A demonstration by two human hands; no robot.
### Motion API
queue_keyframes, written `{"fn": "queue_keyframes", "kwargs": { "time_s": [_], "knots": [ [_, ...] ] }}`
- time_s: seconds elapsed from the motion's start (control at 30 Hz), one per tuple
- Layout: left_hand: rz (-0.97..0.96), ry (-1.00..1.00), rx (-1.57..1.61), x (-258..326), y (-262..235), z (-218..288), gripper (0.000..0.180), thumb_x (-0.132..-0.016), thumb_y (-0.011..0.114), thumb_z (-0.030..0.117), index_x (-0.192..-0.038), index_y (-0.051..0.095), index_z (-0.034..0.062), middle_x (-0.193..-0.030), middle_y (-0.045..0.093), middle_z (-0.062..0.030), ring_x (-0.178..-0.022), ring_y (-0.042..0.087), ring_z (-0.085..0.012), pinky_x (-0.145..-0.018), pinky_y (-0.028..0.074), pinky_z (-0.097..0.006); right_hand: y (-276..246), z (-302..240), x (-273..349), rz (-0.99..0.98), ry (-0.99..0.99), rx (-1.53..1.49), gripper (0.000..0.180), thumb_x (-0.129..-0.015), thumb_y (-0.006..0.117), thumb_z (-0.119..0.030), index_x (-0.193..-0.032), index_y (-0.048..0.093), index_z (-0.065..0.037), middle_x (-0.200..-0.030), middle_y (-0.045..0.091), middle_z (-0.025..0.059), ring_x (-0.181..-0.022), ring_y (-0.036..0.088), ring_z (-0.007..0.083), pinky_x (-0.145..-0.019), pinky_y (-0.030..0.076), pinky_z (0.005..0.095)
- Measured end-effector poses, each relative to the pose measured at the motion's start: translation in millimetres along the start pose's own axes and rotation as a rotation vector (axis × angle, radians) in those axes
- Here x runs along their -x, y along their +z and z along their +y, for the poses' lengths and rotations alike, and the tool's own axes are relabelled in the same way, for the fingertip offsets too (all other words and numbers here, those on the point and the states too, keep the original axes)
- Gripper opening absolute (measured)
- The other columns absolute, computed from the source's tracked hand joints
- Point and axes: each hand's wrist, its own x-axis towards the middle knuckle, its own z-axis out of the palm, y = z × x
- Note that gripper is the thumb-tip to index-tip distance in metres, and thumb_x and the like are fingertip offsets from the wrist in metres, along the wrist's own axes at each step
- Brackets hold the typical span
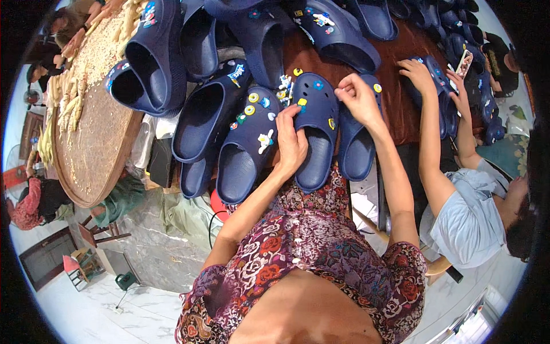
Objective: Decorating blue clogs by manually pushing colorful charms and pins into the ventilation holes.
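In front of me a navy clog with holes and several small charms lies with its heel toward me. My left hand is closed against its left side, fingertips by a yellow charm. My right hand is raised at its right, thumb and fingers pinched; whatever they hold is too small to make out. Beneath that hand lies another navy clog, partly hidden. Left of my left hand sits a clog with yellow ring charms and a white figure. A small heap of loose charms lies beyond the left hand.
More navy clogs are piled along the far side of the brown table. At left stands a round woven tray with corn cobs and kernels. On my right a person in a light blue shirt handles clogs.
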Motion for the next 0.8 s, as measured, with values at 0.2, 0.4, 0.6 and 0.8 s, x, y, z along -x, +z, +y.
{"fn": "queue_keyframes", "kwargs": {
  "time_s": [0.2,0.4,0.6,0.8],
  "knots": [
    [-0.036,0.035,0.046,23.7,-16.5,4.8,0.054,-0.074,0.046,-0.019,-0.123,0.051,0.0011,-0.128,0.051,-0.0208,-0.120,0.052,-0.0350,-0.100,0.045,-0.039,-3.0,2.3,-56.9,-0.069,0.031,0.155,0.017,-0.083,0.073,-0.014,-0.093,0.064,-0.004,-0.080,0.067,0.0051,-0.073,0.065,0.0122,-0.066,0.051,0.0298],
    [0.042,0.040,0.080,29.7,-22.8,1.3,0.055,-0.068,0.046,-0.019,-0.119,0.054,-0.0016,-0.125,0.055,-0.0230,-0.118,0.052,-0.0397,-0.105,0.040,-0.045,31.8,5.8,-90.7,-0.389,-0.018,0.074,0.017,-0.083,0.073,-0.012,-0.093,0.066,-0.001,-0.083,0.069,0.0058,-0.079,0.065,0.0132,-0.070,0.052,0.0294],
    [0.068,0.043,0.052,28.0,-25.7,0.2,0.052,-0.070,0.047,-0.018,-0.119,0.054,-0.0014,-0.125,0.055,-0.0226,-0.118,0.053,-0.0393,-0.104,0.041,-0.045,29.9,-11.4,-77.6,-0.320,-0.083,0.044,0.018,-0.097,0.059,-0.011,-0.110,0.065,-0.001,-0.095,0.067,0.0025,-0.088,0.060,0.0109,-0.082,0.049,0.0264],
    [0.084,0.028,0.057,10.3,-26.0,9.7,0.053,-0.069,0.047,-0.018,-0.120,0.053,-0.0010,-0.125,0.054,-0.0222,-0.119,0.051,-0.0392,-0.105,0.039,-0.045,-11.5,-48.8,7.7,0.012,-0.088,-0.191,0.016,-0.097,0.060,-0.012,-0.108,0.064,-0.002,-0.095,0.065,0.0008,-0.087,0.058,0.0078,-0.079,0.048,0.0248]
  ]
}}
